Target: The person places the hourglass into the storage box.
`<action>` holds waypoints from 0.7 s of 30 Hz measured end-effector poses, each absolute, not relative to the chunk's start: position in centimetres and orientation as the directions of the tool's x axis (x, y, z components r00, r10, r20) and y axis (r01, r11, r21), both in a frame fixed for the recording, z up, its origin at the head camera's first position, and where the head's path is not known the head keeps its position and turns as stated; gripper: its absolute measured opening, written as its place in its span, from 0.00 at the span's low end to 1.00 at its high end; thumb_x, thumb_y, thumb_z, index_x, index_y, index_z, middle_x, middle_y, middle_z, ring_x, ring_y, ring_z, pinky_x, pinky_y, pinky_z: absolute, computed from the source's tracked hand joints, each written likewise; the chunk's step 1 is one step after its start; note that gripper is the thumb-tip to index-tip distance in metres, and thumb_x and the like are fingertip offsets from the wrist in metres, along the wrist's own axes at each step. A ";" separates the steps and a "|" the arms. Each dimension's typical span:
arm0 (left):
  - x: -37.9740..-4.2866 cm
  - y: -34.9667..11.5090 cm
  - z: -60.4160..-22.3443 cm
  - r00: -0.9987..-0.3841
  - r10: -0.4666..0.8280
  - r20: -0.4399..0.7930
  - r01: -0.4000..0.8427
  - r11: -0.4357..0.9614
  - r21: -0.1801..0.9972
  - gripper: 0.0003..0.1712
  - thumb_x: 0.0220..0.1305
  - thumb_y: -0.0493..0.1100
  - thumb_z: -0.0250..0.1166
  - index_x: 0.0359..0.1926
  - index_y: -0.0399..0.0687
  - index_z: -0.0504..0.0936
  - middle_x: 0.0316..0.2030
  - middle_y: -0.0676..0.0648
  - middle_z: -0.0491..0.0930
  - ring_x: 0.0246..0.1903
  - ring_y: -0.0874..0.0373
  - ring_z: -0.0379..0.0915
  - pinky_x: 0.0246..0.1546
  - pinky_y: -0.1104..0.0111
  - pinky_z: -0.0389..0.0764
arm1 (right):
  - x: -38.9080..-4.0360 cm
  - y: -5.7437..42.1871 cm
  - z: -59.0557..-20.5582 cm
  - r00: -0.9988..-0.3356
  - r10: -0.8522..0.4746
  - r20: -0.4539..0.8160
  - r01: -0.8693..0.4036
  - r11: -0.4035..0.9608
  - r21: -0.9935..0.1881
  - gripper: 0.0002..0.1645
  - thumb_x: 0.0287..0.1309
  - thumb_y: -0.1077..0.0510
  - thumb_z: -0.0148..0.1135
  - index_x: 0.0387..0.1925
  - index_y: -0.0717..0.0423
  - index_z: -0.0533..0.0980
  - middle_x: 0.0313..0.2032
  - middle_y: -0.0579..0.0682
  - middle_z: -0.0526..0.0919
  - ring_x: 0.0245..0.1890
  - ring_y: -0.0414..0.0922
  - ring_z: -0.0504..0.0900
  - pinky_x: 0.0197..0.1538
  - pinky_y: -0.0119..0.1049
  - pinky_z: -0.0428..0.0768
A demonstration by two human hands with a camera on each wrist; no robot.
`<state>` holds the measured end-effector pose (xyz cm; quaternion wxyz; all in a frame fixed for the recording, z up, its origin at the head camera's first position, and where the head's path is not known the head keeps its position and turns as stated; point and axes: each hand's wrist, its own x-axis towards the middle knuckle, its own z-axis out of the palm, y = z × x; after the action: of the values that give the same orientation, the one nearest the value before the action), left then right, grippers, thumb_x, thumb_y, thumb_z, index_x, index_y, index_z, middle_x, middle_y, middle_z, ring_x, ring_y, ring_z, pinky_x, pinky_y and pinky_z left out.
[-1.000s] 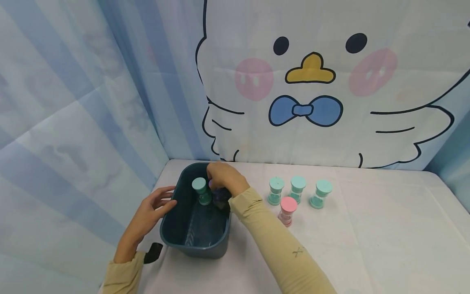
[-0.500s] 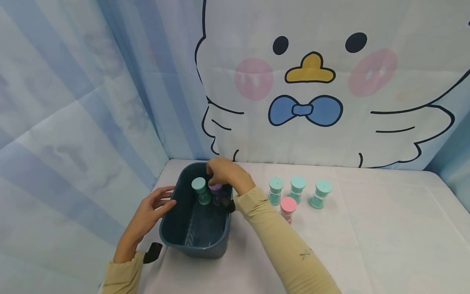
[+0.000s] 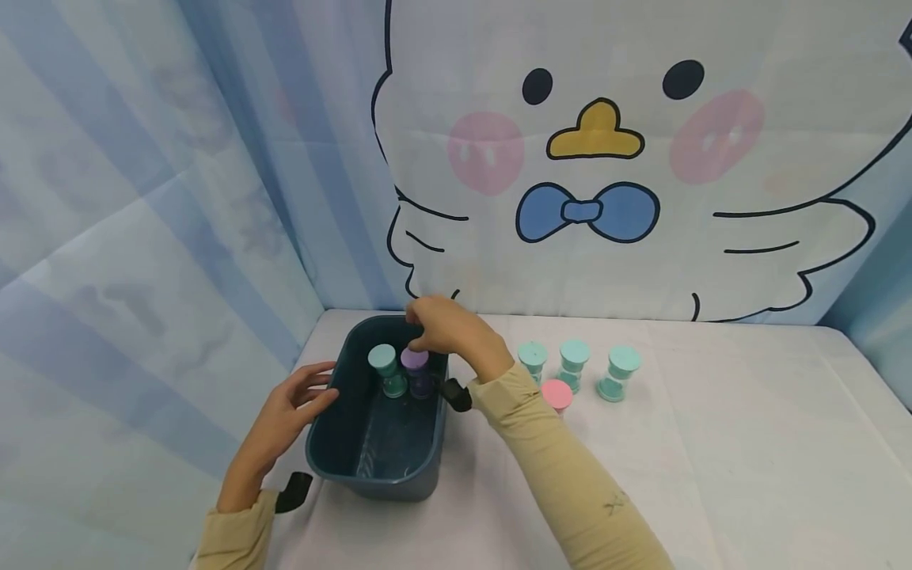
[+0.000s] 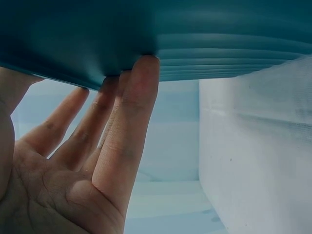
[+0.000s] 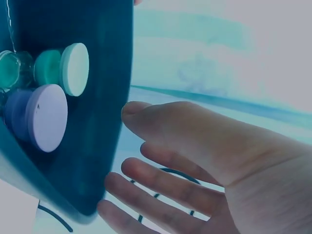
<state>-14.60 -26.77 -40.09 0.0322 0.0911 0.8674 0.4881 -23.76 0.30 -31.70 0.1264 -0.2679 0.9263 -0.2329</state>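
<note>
A dark blue-green plastic bin (image 3: 378, 443) stands on the left part of the table. Inside, toward its far end, a green sand timer (image 3: 382, 356) and a purple sand timer (image 3: 416, 360) stand upright side by side. My right hand (image 3: 459, 332) hovers over the bin's far right corner; the right wrist view shows its fingers (image 5: 161, 180) loosely spread, holding nothing and apart from the purple timer's cap (image 5: 50, 118). Against the bin's outer left wall, my left hand (image 3: 285, 416) rests with nearly straight fingertips (image 4: 145, 68).
Right of the bin, three green sand timers (image 3: 574, 356) stand on the white-covered table (image 3: 712, 443). In front of them a pink sand timer (image 3: 557, 394) is partly covered by my right sleeve (image 3: 563, 475). A printed curtain (image 3: 598, 261) hangs behind the table.
My right hand has let go of the purple timer and risen up and to the right, uncovering it in the bin. My left hand stays against the bin. The view has shifted slightly.
</note>
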 end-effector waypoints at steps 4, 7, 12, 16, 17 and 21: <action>-14.6 -26.8 -40.0 -0.982 0.189 0.029 0.123 0.508 0.853 0.32 0.72 0.49 0.60 0.72 0.48 0.64 0.67 0.35 0.68 0.64 0.37 0.68 0.59 0.43 0.74 | -23.4 1.1 -31.5 -0.829 -0.553 -0.086 -0.443 0.742 -0.503 0.27 0.62 0.57 0.68 0.60 0.64 0.74 0.58 0.58 0.78 0.59 0.51 0.77 0.63 0.45 0.76; -14.5 -26.8 -40.0 -0.981 0.190 0.028 0.122 0.504 0.855 0.32 0.72 0.49 0.60 0.73 0.48 0.64 0.67 0.36 0.68 0.64 0.37 0.68 0.59 0.42 0.73 | -23.2 1.6 -31.4 -0.833 -0.550 -0.066 -0.451 0.743 -0.495 0.26 0.62 0.57 0.67 0.59 0.64 0.75 0.57 0.58 0.79 0.58 0.51 0.77 0.62 0.45 0.76; -14.5 -26.8 -40.0 -0.981 0.189 0.031 0.124 0.501 0.857 0.32 0.72 0.49 0.60 0.73 0.48 0.64 0.67 0.36 0.68 0.64 0.37 0.68 0.60 0.42 0.73 | -22.8 2.1 -31.0 -0.834 -0.551 -0.039 -0.465 0.739 -0.487 0.25 0.62 0.56 0.68 0.58 0.64 0.75 0.56 0.58 0.80 0.57 0.51 0.78 0.62 0.45 0.76; -14.4 -26.8 -40.0 -0.981 0.189 0.030 0.123 0.500 0.857 0.32 0.72 0.49 0.60 0.72 0.48 0.64 0.67 0.36 0.68 0.64 0.37 0.68 0.60 0.42 0.73 | -22.2 2.5 -30.8 -0.831 -0.556 -0.019 -0.480 0.733 -0.482 0.24 0.62 0.57 0.68 0.56 0.65 0.76 0.56 0.58 0.80 0.57 0.51 0.78 0.61 0.44 0.76; -14.4 -26.8 -40.0 -0.981 0.190 0.030 0.123 0.500 0.857 0.32 0.72 0.49 0.60 0.72 0.48 0.64 0.67 0.36 0.68 0.64 0.37 0.68 0.60 0.42 0.73 | -22.0 2.7 -30.7 -0.832 -0.555 -0.012 -0.480 0.731 -0.484 0.24 0.62 0.57 0.68 0.56 0.64 0.76 0.55 0.58 0.80 0.57 0.51 0.78 0.61 0.44 0.77; -14.5 -26.8 -40.0 -0.982 0.188 0.029 0.120 0.497 0.860 0.32 0.72 0.49 0.60 0.72 0.48 0.64 0.67 0.36 0.68 0.64 0.38 0.68 0.60 0.42 0.73 | -21.2 3.5 -30.6 -0.836 -0.549 0.020 -0.487 0.724 -0.488 0.23 0.62 0.57 0.68 0.55 0.64 0.76 0.53 0.58 0.80 0.55 0.51 0.78 0.60 0.44 0.77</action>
<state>-14.52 -26.77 -40.00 0.0342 0.0892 0.8644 0.4937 -21.24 3.55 -30.56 0.0632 -0.2797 0.9264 -0.2441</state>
